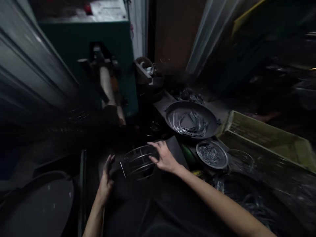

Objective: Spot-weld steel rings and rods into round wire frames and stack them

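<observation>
A small wire frame [139, 160] with thin curved bars hangs tilted above the dark cloth over my lap. My right hand [164, 157] grips its right end between thumb and fingers. Left of the frame, apart from it, my left hand [106, 186] is raised with thumb and fingers spread and nothing in it. The dim light and blur hide the finer joints of the wire.
A wide pan [170, 120] of bent wires lies ahead to the right, with a bowl [225, 161] of small metal pieces nearer. A yellowish crate [266, 133] stands at right, a green machine [61, 42] ahead left, a large round container [37, 204] lower left.
</observation>
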A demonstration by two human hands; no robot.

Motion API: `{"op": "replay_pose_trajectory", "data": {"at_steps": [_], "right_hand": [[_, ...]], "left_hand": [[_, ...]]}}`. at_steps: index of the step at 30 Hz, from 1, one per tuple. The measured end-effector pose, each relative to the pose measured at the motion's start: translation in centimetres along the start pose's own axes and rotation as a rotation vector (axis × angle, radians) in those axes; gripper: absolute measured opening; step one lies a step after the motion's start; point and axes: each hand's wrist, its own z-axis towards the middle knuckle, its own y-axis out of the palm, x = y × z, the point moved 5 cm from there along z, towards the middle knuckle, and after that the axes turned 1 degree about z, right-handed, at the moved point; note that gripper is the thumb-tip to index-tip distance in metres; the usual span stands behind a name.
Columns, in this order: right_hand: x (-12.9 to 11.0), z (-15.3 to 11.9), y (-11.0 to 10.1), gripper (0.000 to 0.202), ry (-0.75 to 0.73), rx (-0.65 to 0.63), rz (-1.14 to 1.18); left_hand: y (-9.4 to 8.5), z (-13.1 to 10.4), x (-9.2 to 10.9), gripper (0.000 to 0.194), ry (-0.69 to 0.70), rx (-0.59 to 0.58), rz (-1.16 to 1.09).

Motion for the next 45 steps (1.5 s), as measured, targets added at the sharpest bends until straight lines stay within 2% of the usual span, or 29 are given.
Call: {"op": "replay_pose_trajectory", "data": {"at_steps": [2,3,5,7,8,9,10,11,12,14,15,17,20,23,25,28,30,32,35,36,38,40,42,45], "right_hand": [[0.6,-1.1,0.9,0.050,0.071,-0.063,-0.055],[0.8,-1.5,1.0,0.052,0.089,-0.112,-0.055],[1.6,-1.4,0.4,0.063,0.047,-0.271,-0.009],[3.9,-0.3,-1.9,0.071,-0.021,-0.391,0.050],[6.0,0.6,-3.6,0.067,-0.007,-0.393,0.042],[8.9,1.7,-5.7,0.055,0.080,-0.326,-0.017],[12.4,2.6,-8.0,0.042,0.229,-0.231,-0.145],[16.1,3.1,-10.0,0.036,0.415,-0.175,-0.320],[19.5,3.2,-11.3,0.034,0.563,-0.213,-0.453],[24.6,3.0,-12.6,0.030,0.695,-0.281,-0.549],[26.3,2.8,-12.7,0.031,0.710,-0.323,-0.554],[28.4,2.3,-12.3,0.030,0.699,-0.361,-0.544],[28.9,1.7,-11.7,0.027,0.679,-0.350,-0.543],[28.0,1.9,-12.6,0.030,0.680,-0.250,-0.566],[27.0,2.5,-14.1,0.031,0.704,-0.113,-0.566],[24.2,4.1,-17.0,0.021,0.716,0.309,-0.241],[21.1,5.5,-18.3,0.022,0.661,0.498,0.042],[16.5,7.4,-18.1,0.029,0.558,0.462,0.323],[7.2,9.6,-16.5,0.039,0.375,0.254,0.770],[4.2,10.0,-16.1,0.041,0.337,0.191,0.862],[-0.5,10.6,-15.8,0.041,0.276,0.130,0.966],[-3.4,11.3,-15.8,0.038,0.213,0.117,1.041],[-4.7,12.2,-15.3,0.037,0.179,0.103,1.097],[-5.0,12.1,-11.9,0.026,0.261,0.072,1.137]], "left_hand": [[2.1,-0.8,-0.2,0.105,0.066,-0.144,0.137],[3.0,-1.1,-0.4,0.103,0.061,-0.172,0.191],[4.2,-1.2,-0.4,0.085,0.015,-0.160,0.269],[4.6,-0.7,0.1,0.068,0.014,-0.154,0.295],[4.6,-0.4,0.5,0.063,0.035,-0.163,0.318],[4.5,-0.1,0.8,0.060,0.062,-0.172,0.352],[4.3,0.2,1.1,0.058,0.088,-0.176,0.393],[4.1,0.3,1.4,0.056,0.109,-0.180,0.432],[3.9,0.4,1.5,0.055,0.126,-0.183,0.460],[3.8,0.4,1.5,0.055,0.142,-0.178,0.488],[3.8,0.3,1.4,0.055,0.143,-0.174,0.493],[3.8,0.2,1.1,0.058,0.136,-0.179,0.493],[3.4,0.1,0.9,0.073,0.090,-0.228,0.473],[1.9,0.1,1.2,0.086,-0.006,-0.293,0.376],[0.6,0.4,2.1,0.082,-0.076,-0.308,0.278],[-0.2,1.6,5.1,0.062,-0.132,-0.237,0.213],[1.3,2.5,8.1,0.050,-0.101,-0.211,0.181],[4.5,3.2,11.4,0.044,-0.013,-0.257,0.103],[10.0,3.8,15.9,0.046,0.216,-0.317,0.021],[11.4,4.0,16.8,0.049,0.291,-0.327,0.016],[13.4,3.9,17.3,0.046,0.355,-0.381,-0.032],[14.3,3.1,16.6,0.040,0.302,-0.497,-0.146],[14.0,2.0,15.3,0.043,0.171,-0.549,-0.266],[12.1,1.1,13.6,0.044,-0.009,-0.382,-0.327]]}}
